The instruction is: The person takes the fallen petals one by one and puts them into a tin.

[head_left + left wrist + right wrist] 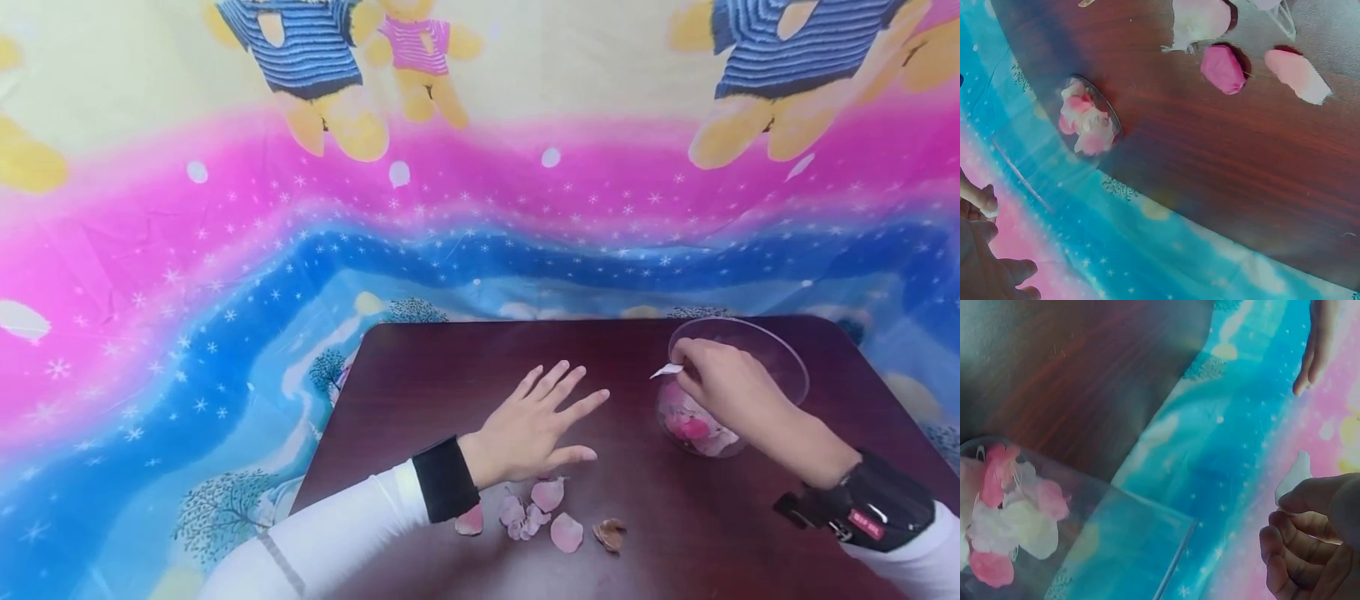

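Note:
My right hand pinches a small white petal between thumb and fingers, up near the rim of a clear container. Inside the container lie pink and white petals, heaped at its bottom. My left hand hovers palm down over the table with its fingers spread, holding nothing. On the near side of it lie loose petals: a pale pink petal, another pink petal, a lilac cluster and a brown, curled petal. The left wrist view also shows a magenta petal.
A dark reddish-brown table with rounded far corners bears everything. Behind it hangs a patterned cloth in pink, blue and cream. The container stands toward the table's right side. Part of a pink petal shows beside the left wrist's black band.

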`<act>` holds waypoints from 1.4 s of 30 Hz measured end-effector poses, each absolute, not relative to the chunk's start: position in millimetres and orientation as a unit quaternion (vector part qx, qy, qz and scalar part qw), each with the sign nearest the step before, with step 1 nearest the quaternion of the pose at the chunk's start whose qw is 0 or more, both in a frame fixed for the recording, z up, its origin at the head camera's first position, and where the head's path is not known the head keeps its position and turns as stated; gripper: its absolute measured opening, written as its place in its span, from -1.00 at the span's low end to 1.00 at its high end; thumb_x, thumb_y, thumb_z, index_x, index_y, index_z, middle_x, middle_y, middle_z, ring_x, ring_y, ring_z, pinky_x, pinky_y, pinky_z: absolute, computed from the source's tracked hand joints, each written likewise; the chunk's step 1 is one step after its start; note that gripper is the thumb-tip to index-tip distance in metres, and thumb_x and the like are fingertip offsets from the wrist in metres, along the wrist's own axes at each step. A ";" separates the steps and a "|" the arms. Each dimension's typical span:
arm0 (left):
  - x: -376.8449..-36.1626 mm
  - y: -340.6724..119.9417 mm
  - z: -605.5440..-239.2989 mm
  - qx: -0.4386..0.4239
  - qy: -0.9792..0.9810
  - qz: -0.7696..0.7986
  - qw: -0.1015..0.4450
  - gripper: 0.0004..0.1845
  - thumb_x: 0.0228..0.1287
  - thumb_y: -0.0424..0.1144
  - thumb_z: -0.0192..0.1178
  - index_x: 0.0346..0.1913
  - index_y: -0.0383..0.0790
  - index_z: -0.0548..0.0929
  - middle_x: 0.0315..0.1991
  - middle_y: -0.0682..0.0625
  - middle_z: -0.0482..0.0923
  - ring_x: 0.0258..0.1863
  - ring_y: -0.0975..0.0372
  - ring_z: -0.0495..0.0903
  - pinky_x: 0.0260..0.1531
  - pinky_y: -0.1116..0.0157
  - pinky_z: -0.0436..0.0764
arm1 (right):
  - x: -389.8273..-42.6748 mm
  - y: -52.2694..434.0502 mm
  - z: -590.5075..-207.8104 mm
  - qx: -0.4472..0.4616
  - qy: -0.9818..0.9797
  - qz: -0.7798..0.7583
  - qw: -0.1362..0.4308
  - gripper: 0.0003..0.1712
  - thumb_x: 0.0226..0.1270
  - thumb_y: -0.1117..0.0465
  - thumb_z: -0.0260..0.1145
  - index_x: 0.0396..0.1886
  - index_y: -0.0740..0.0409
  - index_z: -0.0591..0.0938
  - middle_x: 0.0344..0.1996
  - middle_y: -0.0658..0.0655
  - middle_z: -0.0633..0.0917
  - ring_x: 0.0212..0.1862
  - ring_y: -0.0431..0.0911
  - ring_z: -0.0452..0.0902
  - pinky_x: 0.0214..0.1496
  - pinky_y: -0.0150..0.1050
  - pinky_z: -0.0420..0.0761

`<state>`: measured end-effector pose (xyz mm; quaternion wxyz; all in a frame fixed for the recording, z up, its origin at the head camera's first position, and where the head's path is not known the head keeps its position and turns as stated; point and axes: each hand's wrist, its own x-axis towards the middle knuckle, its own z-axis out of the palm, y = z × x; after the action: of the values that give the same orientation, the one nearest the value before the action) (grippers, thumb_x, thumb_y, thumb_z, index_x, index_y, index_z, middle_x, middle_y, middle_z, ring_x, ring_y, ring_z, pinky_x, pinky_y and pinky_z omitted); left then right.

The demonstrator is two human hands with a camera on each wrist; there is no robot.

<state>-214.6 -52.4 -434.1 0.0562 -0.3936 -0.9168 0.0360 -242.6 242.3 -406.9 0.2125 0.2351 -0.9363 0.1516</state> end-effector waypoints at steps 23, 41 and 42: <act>-196.0 -7.7 -444.3 -0.441 -0.891 0.102 0.037 -0.19 0.42 0.49 -0.31 0.63 0.37 -0.16 0.68 0.07 -0.15 0.68 0.16 -0.21 0.63 0.08 -0.03 | -277.5 328.0 -420.3 0.094 -0.978 0.140 0.122 -0.92 0.23 0.34 0.22 -0.42 0.29 0.55 -0.66 0.09 0.50 -0.56 0.00 0.38 -0.57 -0.12 0.34; -197.0 -10.1 -451.5 -0.448 -0.888 0.094 0.046 -0.21 0.44 0.47 -0.26 0.63 0.35 -0.10 0.67 0.05 -0.08 0.68 0.15 -0.11 0.62 0.08 0.02 | -277.2 320.1 -436.9 0.103 -0.993 0.056 0.004 0.01 0.40 -0.49 0.02 0.41 0.29 0.43 0.38 0.62 0.28 0.41 0.52 0.07 0.35 0.55 0.02; -197.0 -10.3 -451.4 -0.448 -0.888 0.094 0.046 -0.21 0.44 0.47 -0.26 0.63 0.35 -0.10 0.67 0.05 -0.07 0.67 0.15 -0.11 0.62 0.07 0.02 | -277.3 319.1 -437.2 0.103 -0.993 0.057 0.003 0.01 0.40 -0.49 0.00 0.41 0.29 0.42 0.39 0.62 0.28 0.42 0.52 0.06 0.36 0.55 0.01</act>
<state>-197.0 -10.3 -451.4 0.0456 -0.4482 -0.8879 0.0937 -277.3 319.1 -437.2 0.0026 0.1029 -0.9930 0.0572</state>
